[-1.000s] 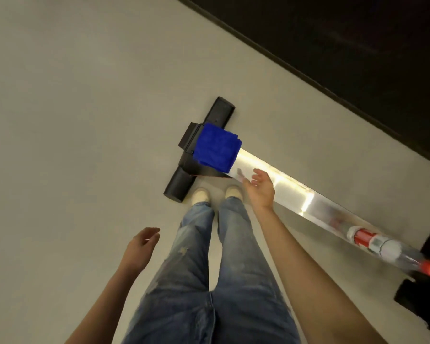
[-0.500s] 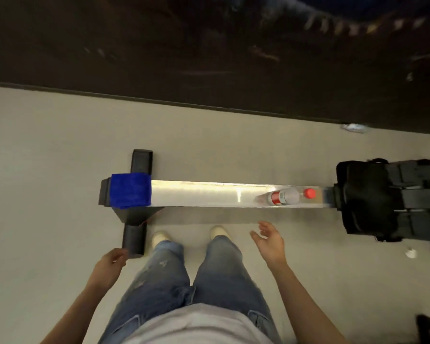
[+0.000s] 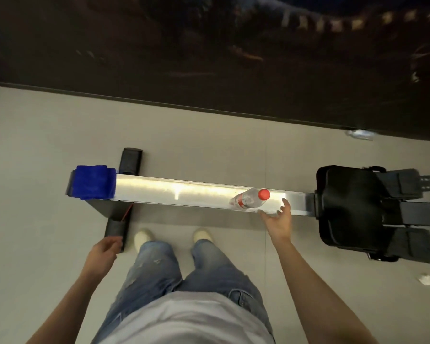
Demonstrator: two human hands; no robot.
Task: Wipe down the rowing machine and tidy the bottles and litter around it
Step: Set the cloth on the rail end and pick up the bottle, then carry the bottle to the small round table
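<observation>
Clear plastic bottle (image 3: pixel 250 199) with a red cap sits on the rowing machine's metal rail (image 3: pixel 171 192); its contents are unclear. The right hand (image 3: pixel 278 222), fingers apart, has reached up beside it since half a second ago. The left hand (image 3: pixel 102 252) hangs loosely curled, holding nothing.

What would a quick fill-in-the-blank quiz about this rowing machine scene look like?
1. The cloth draped over one end of the rail is ____ in colour.
2. The clear bottle on the rail has a ____ cap.
3. The right hand is open beside the bottle and holds ____.

Missing words: blue; red; nothing.
</observation>
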